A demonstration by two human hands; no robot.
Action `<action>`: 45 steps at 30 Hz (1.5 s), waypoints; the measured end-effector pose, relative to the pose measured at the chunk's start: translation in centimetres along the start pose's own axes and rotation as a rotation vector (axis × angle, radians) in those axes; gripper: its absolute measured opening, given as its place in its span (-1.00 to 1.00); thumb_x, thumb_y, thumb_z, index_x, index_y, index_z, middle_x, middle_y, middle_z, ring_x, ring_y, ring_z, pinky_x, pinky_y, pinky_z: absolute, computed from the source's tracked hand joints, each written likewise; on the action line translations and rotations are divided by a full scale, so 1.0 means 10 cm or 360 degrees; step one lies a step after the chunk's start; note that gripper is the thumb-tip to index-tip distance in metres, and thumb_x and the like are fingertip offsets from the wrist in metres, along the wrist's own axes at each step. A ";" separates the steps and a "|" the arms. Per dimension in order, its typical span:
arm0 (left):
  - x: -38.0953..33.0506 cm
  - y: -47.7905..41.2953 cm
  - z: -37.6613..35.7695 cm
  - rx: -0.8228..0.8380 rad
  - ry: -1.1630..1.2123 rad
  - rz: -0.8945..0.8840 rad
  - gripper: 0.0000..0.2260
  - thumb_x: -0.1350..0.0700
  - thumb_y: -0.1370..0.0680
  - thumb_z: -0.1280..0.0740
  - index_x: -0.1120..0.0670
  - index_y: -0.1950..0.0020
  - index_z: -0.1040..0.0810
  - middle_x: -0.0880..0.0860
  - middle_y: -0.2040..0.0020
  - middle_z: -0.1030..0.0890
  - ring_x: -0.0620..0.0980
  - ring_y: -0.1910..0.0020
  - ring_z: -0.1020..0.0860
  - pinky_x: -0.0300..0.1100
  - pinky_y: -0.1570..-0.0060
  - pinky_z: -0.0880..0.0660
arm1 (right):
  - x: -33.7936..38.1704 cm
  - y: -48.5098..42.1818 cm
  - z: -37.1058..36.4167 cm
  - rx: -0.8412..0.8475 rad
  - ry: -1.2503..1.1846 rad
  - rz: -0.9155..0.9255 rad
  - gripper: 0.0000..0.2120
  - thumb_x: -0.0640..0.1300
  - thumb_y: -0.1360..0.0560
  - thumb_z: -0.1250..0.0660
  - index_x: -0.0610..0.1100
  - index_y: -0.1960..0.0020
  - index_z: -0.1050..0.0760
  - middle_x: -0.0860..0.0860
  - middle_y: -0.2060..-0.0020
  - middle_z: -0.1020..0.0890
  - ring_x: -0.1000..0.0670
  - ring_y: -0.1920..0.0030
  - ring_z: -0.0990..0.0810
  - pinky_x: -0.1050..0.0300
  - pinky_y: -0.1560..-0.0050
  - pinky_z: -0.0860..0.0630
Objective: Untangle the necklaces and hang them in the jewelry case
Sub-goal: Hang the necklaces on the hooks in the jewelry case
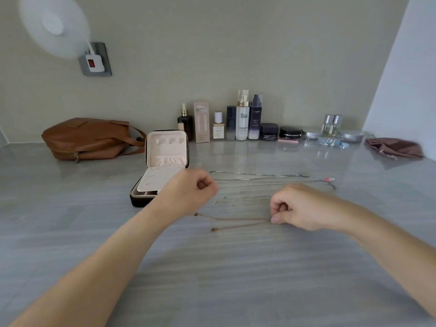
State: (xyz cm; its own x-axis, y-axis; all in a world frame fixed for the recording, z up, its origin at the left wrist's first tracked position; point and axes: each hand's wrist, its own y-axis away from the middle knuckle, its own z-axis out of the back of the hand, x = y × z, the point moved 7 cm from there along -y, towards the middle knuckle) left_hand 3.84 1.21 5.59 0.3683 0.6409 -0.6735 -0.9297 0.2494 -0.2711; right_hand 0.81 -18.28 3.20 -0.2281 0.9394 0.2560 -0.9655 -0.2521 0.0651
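Observation:
Several thin necklaces lie stretched out side by side on the grey table. A silver chain with a round pendant (pixel 259 173) is farthest, then a chain with a pink charm (pixel 329 179). Nearest me lies a gold chain (pixel 236 219) with both ends to the left. My right hand (pixel 304 208) pinches the gold chain's right end between thumb and fingers. My left hand (pixel 188 192) hovers curled in a loose fist beside the open jewelry case (pixel 162 166); whether it pinches a fine chain I cannot tell. The case lid stands upright with pink lining and hooks.
A brown leather bag (pixel 87 138) lies at the back left. A row of cosmetic bottles and jars (pixel 243 121) lines the wall. A mauve pouch (pixel 394 147) rests at the back right. A white fan (pixel 54 24) and wall socket are up left.

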 end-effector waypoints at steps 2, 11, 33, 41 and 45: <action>-0.06 0.03 -0.09 0.0049 -0.0018 -0.0058 -0.89 0.09 -0.48 -0.32 0.05 0.24 -0.54 -0.12 0.37 -0.50 -0.17 0.45 -0.41 -0.46 0.54 -0.31 | 0.05 0.03 -0.03 0.0064 0.0152 0.0042 -0.81 0.00 -0.48 -0.28 0.08 0.30 -0.39 0.14 0.24 -0.49 0.02 0.09 -0.51 0.07 0.03 -0.48; -0.28 0.15 -0.43 0.0403 0.0946 0.0026 -0.72 0.02 -0.61 -0.07 0.02 -0.12 -0.54 -0.02 -0.11 -0.63 -0.13 -0.19 -0.53 -0.19 -0.20 -0.44 | 0.47 0.00 0.20 -0.0010 -0.0689 0.0326 -0.83 -0.16 -0.54 -0.21 -0.06 0.24 -0.42 0.08 0.50 -0.55 0.14 0.53 -0.38 0.23 0.41 -0.34; 0.12 -0.06 0.46 -0.0008 0.0942 0.0262 -0.81 0.22 -0.54 -0.24 0.32 0.12 -0.55 -0.06 0.48 -0.48 -0.07 0.43 -0.40 -0.22 0.20 -0.45 | 0.69 -0.65 0.34 -0.0487 -0.1719 0.0030 -0.94 -0.20 -0.48 -0.32 -0.11 0.17 -0.52 0.02 0.32 -0.68 0.12 0.44 -0.55 0.28 0.49 -0.40; 0.52 -0.10 0.96 -0.0446 0.0901 0.0447 -0.82 0.23 -0.49 -0.25 0.17 0.28 -0.57 0.02 0.47 -0.39 -0.13 0.56 -0.36 -0.22 0.41 -0.44 | 1.79 -0.80 -0.22 -0.0509 -0.0001 0.0729 -0.75 0.07 -0.45 -0.30 -0.09 0.03 -0.58 0.04 0.03 -0.57 -0.04 -0.04 -0.50 0.03 -0.06 -0.45; 0.60 -0.09 0.97 -0.0404 0.0852 0.0464 -0.81 0.21 -0.49 -0.25 0.14 0.27 -0.59 0.00 0.44 -0.40 -0.11 0.51 -0.34 -0.25 0.44 -0.36 | 1.87 -0.83 -0.21 -0.0585 0.0082 0.0671 -0.74 0.04 -0.47 -0.29 -0.15 0.03 -0.52 -0.01 -0.08 -0.51 -0.06 -0.10 -0.44 0.10 -0.07 -0.37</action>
State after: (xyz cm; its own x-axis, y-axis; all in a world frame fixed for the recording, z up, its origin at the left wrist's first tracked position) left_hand 6.88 11.91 8.46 0.1144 0.1907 -0.9750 -0.9857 -0.1007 -0.1353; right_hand 4.33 1.82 5.43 -0.6009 0.7872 0.1387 -0.7675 -0.5197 -0.3753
